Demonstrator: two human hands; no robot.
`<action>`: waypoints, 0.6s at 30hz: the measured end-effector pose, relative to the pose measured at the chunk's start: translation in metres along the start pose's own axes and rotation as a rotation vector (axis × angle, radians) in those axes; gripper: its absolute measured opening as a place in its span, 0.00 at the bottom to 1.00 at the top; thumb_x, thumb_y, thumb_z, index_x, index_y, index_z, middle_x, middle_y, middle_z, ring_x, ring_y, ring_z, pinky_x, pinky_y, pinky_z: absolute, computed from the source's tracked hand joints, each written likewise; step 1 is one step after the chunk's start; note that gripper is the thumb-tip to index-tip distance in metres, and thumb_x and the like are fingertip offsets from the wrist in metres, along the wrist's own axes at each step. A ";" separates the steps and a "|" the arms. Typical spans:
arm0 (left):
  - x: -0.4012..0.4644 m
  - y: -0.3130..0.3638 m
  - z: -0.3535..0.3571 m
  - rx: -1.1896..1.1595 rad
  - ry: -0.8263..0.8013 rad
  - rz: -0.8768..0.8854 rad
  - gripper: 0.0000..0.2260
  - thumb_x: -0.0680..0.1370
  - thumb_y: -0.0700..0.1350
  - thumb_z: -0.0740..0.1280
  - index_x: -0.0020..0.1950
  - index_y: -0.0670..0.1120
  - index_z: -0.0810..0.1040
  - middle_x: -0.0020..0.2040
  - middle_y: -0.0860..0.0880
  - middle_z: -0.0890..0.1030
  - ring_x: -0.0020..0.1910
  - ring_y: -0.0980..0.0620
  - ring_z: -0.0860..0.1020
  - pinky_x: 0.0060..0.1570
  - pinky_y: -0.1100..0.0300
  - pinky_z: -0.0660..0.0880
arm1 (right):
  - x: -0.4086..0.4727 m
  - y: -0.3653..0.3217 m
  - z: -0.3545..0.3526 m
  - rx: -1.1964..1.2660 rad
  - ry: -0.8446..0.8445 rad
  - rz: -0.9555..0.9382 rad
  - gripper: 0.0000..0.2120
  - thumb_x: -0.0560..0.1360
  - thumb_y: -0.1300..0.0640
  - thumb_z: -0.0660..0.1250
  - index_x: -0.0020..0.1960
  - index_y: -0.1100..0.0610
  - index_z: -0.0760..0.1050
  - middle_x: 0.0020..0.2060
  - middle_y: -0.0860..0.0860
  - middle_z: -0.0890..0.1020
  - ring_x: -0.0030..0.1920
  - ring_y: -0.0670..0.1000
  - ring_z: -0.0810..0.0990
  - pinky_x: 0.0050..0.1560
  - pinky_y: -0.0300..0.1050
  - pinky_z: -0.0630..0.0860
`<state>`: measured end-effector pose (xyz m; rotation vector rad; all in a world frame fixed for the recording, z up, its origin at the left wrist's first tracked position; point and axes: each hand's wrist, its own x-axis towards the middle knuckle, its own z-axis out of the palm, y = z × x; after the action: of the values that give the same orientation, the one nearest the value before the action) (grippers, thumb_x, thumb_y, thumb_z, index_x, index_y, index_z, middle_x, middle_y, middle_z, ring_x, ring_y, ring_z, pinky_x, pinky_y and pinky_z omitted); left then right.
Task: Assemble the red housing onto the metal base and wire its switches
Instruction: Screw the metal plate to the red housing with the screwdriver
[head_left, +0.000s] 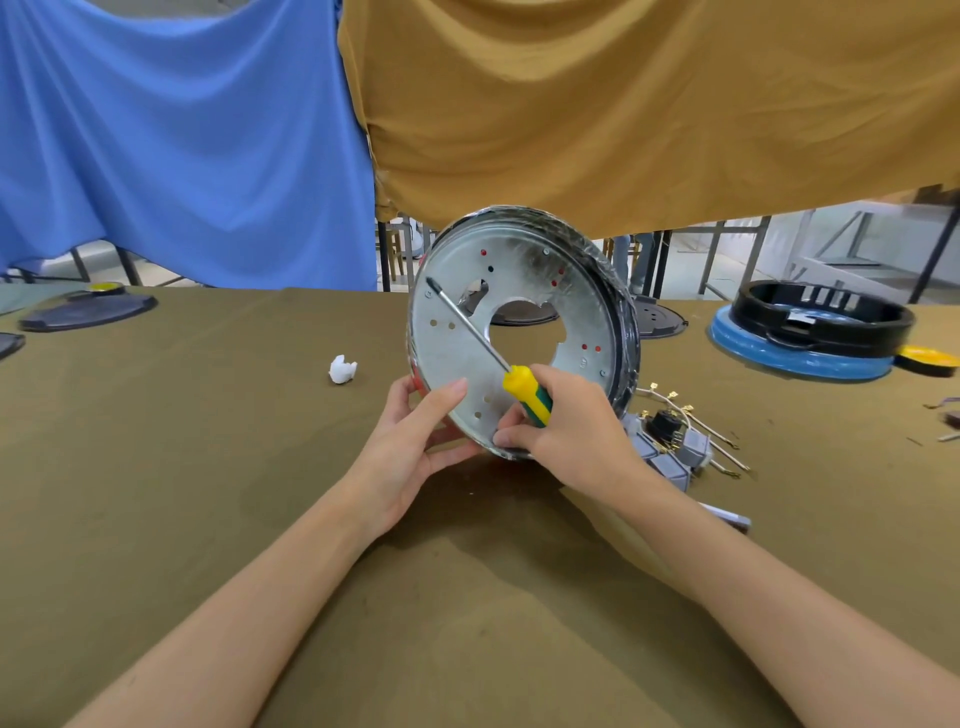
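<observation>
The right hand (566, 421) is curling round the yellow and green handle of a screwdriver (524, 392), and its fingertips are also pressing on the lower rim of the metal base (519, 332). The left hand (415, 441) is gripping that same rim at about seven o'clock, thumb on the face of the disc and the other fingers hidden behind it. Between them the two hands are holding the disc tilted up on its lower edge over the worktop (208, 467).

The shaft is running from the handle toward ten o'clock, and its tip is lying at a screw (429, 294) near the rim. It looks like a fastening step, so the tip should be sitting squarely in the screw head before any turning, with the shaft in line with the screw rather than slanting across the plate. The left hand should be bracing the rim hard, since the disc could roll or tip.

The red housing (415, 382) is showing only as a sliver at the disc's lower left edge and through several small holes; a dark plastic-wrapped band is ringing the rim.

At four o'clock from the base, the switches (675, 452) with brass-tipped wires are lying on the worktop, not yet connected.
</observation>
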<state>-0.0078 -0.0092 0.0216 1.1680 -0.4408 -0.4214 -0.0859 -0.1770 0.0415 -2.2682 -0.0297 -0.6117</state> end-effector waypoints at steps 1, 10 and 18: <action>0.000 0.000 0.000 0.006 0.000 -0.001 0.29 0.72 0.52 0.74 0.69 0.47 0.68 0.57 0.48 0.84 0.56 0.43 0.84 0.50 0.51 0.82 | 0.000 0.000 0.001 -0.026 -0.002 -0.009 0.17 0.68 0.62 0.77 0.40 0.46 0.71 0.35 0.43 0.84 0.38 0.41 0.81 0.41 0.35 0.75; 0.000 -0.001 -0.001 0.043 -0.011 -0.012 0.29 0.73 0.55 0.74 0.69 0.49 0.67 0.58 0.48 0.84 0.56 0.43 0.84 0.54 0.49 0.82 | 0.001 0.001 -0.003 -0.076 -0.039 -0.028 0.13 0.68 0.59 0.78 0.42 0.50 0.74 0.36 0.44 0.84 0.39 0.43 0.81 0.43 0.43 0.77; 0.004 0.002 -0.003 0.002 0.134 -0.039 0.29 0.76 0.57 0.70 0.70 0.43 0.69 0.59 0.40 0.83 0.54 0.40 0.84 0.52 0.43 0.82 | -0.002 -0.008 -0.005 -0.286 -0.083 -0.208 0.14 0.77 0.49 0.70 0.38 0.51 0.67 0.30 0.49 0.75 0.33 0.52 0.74 0.35 0.49 0.70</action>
<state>-0.0028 -0.0081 0.0231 1.2001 -0.3025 -0.3733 -0.0912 -0.1742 0.0490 -2.5885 -0.2348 -0.6647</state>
